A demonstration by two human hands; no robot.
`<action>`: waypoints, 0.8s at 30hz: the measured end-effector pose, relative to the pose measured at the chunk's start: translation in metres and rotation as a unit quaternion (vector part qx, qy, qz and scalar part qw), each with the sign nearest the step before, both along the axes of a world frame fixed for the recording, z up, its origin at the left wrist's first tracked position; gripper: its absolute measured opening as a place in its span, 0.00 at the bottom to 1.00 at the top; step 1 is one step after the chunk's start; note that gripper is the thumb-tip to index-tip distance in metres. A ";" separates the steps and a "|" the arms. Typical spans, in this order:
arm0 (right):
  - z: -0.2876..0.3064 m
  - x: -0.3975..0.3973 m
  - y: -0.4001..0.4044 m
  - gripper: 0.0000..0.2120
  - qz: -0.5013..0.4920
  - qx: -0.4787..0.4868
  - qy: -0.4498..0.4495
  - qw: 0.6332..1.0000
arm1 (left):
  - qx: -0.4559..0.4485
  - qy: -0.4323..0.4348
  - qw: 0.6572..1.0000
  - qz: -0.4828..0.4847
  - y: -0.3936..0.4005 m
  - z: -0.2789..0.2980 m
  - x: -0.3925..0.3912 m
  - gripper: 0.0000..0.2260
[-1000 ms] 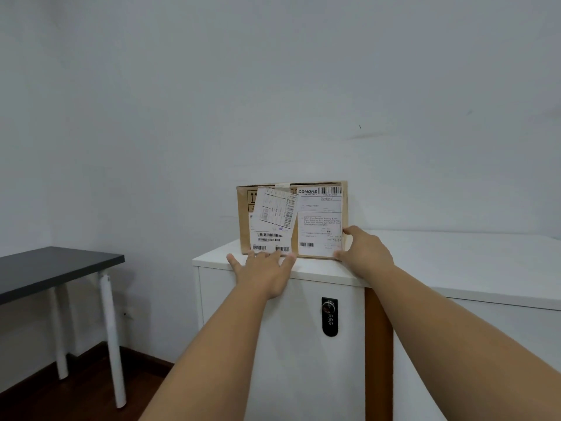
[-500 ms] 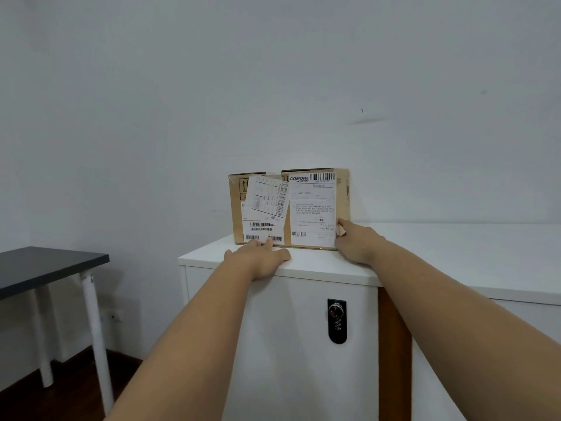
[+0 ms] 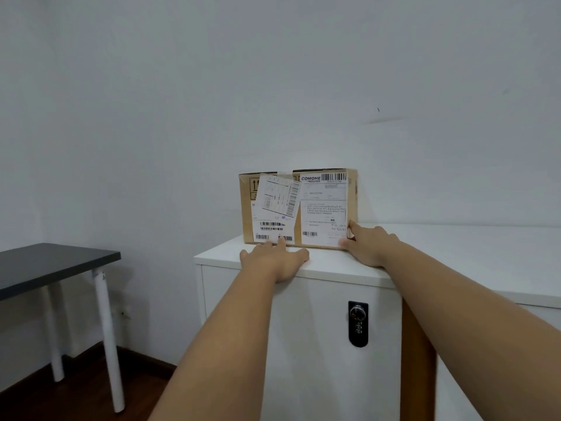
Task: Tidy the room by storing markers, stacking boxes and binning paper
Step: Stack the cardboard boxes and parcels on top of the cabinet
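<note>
Here the cardboard shipping box (image 3: 299, 208) stands on the white cabinet (image 3: 425, 256) just beyond both hands. The left hand (image 3: 274, 259) lies flat and open, fingertips touching the box's lower front edge; the right hand (image 3: 368, 244), fingers spread, presses its lower right corner, gripping nothing.

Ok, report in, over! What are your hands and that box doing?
Left hand flat on cabinet top, fingertips at cardboard box. Right hand against box's lower right corner. Box upright on cabinet. Nothing blocking.
</note>
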State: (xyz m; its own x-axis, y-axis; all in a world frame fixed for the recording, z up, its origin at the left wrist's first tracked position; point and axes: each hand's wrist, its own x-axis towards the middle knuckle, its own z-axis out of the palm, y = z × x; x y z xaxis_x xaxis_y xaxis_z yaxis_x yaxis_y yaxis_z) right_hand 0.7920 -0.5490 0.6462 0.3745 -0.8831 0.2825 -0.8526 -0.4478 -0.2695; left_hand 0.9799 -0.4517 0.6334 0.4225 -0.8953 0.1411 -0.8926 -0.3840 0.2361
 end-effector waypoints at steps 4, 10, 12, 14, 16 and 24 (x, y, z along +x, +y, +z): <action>0.000 0.000 0.009 0.22 -0.030 -0.053 0.018 0.998 | 0.003 -0.001 1.000 -0.007 -0.002 0.000 0.003 0.37; 0.006 -0.008 0.029 0.23 -0.090 -0.079 0.044 0.992 | -0.046 -0.038 0.998 0.021 0.016 -0.012 -0.007 0.33; 0.007 -0.015 0.040 0.30 -0.069 0.004 0.076 0.995 | -0.055 -0.048 0.997 0.033 0.031 -0.016 -0.010 0.34; 0.002 -0.018 0.057 0.35 -0.031 0.070 0.097 0.992 | -0.057 -0.052 0.997 0.028 0.051 -0.024 -0.011 0.35; -0.008 -0.022 0.080 0.31 -0.015 0.036 0.073 0.997 | -0.061 -0.046 0.997 0.013 0.071 -0.031 -0.013 0.35; -0.094 -0.065 0.199 0.29 0.100 0.005 0.065 0.993 | -0.126 0.048 0.991 0.005 0.196 -0.128 -0.070 0.28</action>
State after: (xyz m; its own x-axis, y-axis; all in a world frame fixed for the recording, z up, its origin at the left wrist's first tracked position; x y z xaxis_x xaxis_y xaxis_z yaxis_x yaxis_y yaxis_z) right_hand 0.7265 -0.3498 0.5522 0.5751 -0.7899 0.2130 -0.7748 -0.6094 -0.1683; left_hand 0.9100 -0.2558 0.5058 0.4529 -0.8325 0.3192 -0.8581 -0.3099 0.4094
